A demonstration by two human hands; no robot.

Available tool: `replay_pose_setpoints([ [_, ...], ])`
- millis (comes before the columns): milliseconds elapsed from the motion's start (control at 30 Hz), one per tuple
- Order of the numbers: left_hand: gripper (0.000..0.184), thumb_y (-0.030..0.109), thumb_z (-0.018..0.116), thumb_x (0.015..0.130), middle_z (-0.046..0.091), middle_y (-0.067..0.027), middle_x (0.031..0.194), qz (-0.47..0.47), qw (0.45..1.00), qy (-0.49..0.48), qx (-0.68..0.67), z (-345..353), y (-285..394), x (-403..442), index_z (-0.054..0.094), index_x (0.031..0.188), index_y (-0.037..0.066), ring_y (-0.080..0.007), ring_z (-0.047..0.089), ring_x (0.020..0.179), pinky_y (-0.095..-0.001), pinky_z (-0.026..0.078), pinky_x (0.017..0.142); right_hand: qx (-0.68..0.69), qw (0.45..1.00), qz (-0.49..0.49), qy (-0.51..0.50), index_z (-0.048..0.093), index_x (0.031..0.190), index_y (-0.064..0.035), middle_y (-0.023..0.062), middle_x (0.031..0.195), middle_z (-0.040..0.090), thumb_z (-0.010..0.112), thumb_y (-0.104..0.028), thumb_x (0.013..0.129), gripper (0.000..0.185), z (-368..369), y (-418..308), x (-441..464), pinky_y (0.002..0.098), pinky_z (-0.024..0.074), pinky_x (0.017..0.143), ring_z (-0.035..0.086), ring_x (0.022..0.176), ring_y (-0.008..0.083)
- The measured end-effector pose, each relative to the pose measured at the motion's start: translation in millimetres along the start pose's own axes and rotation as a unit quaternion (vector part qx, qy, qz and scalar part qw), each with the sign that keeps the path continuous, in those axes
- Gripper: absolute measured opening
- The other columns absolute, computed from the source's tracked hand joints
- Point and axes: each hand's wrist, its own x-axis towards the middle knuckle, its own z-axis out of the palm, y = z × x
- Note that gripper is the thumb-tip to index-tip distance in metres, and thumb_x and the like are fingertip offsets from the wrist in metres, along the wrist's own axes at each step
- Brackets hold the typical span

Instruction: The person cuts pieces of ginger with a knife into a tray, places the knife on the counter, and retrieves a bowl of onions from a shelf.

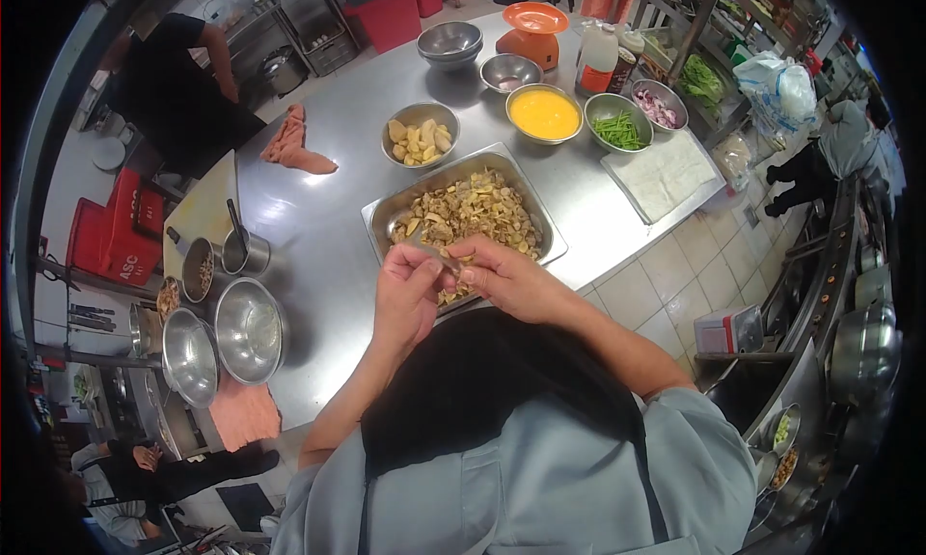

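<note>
My left hand (pixel 409 290) and my right hand (pixel 511 280) meet over the near side of a rectangular steel pan (pixel 542 208), fingers closed and thumbs close together. Something small and thin is between the fingertips, partly hidden, and its kind cannot be made out. Inside the pan lies a heap of sliced yellowish-brown pieces (pixel 482 208). Just beyond it stands a steel bowl (pixel 451 121) of pale yellow chunks (pixel 417 142).
Behind the pan are bowls of yellow liquid (pixel 543 113), cut greens (pixel 617 129) and sliced purple onion (pixel 656 107), plus an orange scale (pixel 531 44). A cloth-covered tray (pixel 666 174) is right. Steel bowls (pixel 249 328) stand left. A person in black (pixel 174 92) is far left.
</note>
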Motion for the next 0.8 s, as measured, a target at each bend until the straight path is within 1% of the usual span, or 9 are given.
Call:
replay_pose_setpoints([
  [67,0.011,0.005,0.065,0.1,0.071,-0.0136,0.1,-0.011,1.0,-0.003,-0.007,-1,1,-1,0.059,0.109,0.005,-0.0221,0.069,0.083,-0.0338,0.056,0.076,0.04,0.998,0.051,0.003,0.057,0.137,-0.0086,0.0004,0.093,0.06,0.055,-0.013,0.106,0.032,-5,7,3,0.0256,0.0479,0.072,0.056,0.081,0.0083],
  [167,0.012,0.008,0.063,0.102,0.071,-0.0144,0.105,-0.059,0.996,-0.019,-0.059,-1,6,1,0.059,0.113,0.005,-0.0212,0.069,0.086,-0.0329,0.057,0.078,0.119,0.985,0.127,0.003,0.051,0.147,-0.0162,-0.0042,0.082,0.048,0.049,-0.013,0.11,0.037,-9,-8,-1,0.0208,0.0309,0.05,0.037,0.06,0.0039],
  [267,0.018,0.009,0.059,0.104,0.07,-0.0144,0.11,-0.089,0.991,0.032,-0.09,7,11,2,0.059,0.122,0.005,-0.0205,0.07,0.092,-0.0329,0.058,0.082,0.1,0.988,0.108,0.048,0.047,0.154,-0.0203,-0.0036,0.082,0.049,0.047,-0.014,0.111,0.044,-12,-12,-3,0.0207,0.0313,0.049,0.038,0.06,0.0041],
  [367,0.025,0.007,0.06,0.104,0.069,-0.0138,0.112,-0.105,0.986,0.06,-0.111,2,7,3,0.059,0.128,0.005,-0.0201,0.07,0.099,-0.0314,0.06,0.088,0.038,0.998,0.041,0.039,0.043,0.159,-0.0183,-0.0031,0.084,0.05,0.047,-0.013,0.11,0.049,-14,-12,-1,0.0206,0.0346,0.053,0.041,0.063,0.0045],
  [467,0.027,0.004,0.063,0.101,0.072,-0.0109,0.112,-0.107,0.985,0.062,-0.117,-3,2,5,0.061,0.128,0.006,-0.0194,0.07,0.102,-0.0308,0.059,0.091,-0.054,0.997,0.01,0.05,0.042,0.158,-0.012,-0.0019,0.089,0.054,0.048,-0.013,0.11,0.049,-12,7,4,0.0212,0.0403,0.062,0.048,0.074,0.0062],
  [533,0.026,0.003,0.063,0.1,0.072,-0.0091,0.111,-0.099,0.988,0.048,-0.109,-6,-1,6,0.062,0.126,0.006,-0.0187,0.07,0.103,-0.0303,0.059,0.091,-0.08,0.995,-0.033,0.048,0.042,0.157,-0.0085,-0.0005,0.094,0.056,0.05,-0.013,0.109,0.049,-8,11,4,0.0234,0.0432,0.07,0.05,0.081,0.0078],
  [600,0.025,0.003,0.063,0.1,0.072,-0.0075,0.111,-0.099,0.989,0.037,-0.107,-7,-1,5,0.063,0.125,0.006,-0.0179,0.07,0.102,-0.0299,0.058,0.09,-0.099,0.993,-0.047,0.045,0.043,0.154,-0.0058,0.0051,0.1,0.061,0.053,-0.015,0.107,0.048,-5,10,4,0.029,0.0471,0.079,0.057,0.089,0.0129],
  [667,0.024,0.003,0.063,0.099,0.071,-0.0062,0.11,-0.107,0.988,0.029,-0.111,-8,1,5,0.064,0.123,0.006,-0.017,0.069,0.101,-0.0295,0.058,0.089,-0.11,0.992,-0.033,0.043,0.047,0.149,-0.0039,0.0151,0.108,0.069,0.057,-0.018,0.104,0.048,-2,5,2,0.0379,0.0518,0.089,0.066,0.098,0.0215],
  [800,0.023,0.003,0.064,0.099,0.071,-0.0052,0.107,-0.109,0.989,0.038,-0.096,-1,3,3,0.064,0.122,0.006,-0.0161,0.069,0.096,-0.029,0.057,0.085,-0.109,0.993,-0.042,0.029,0.048,0.144,-0.0038,0.0152,0.107,0.07,0.058,-0.019,0.104,0.044,0,3,2,0.0374,0.0519,0.088,0.067,0.097,0.0211],
])
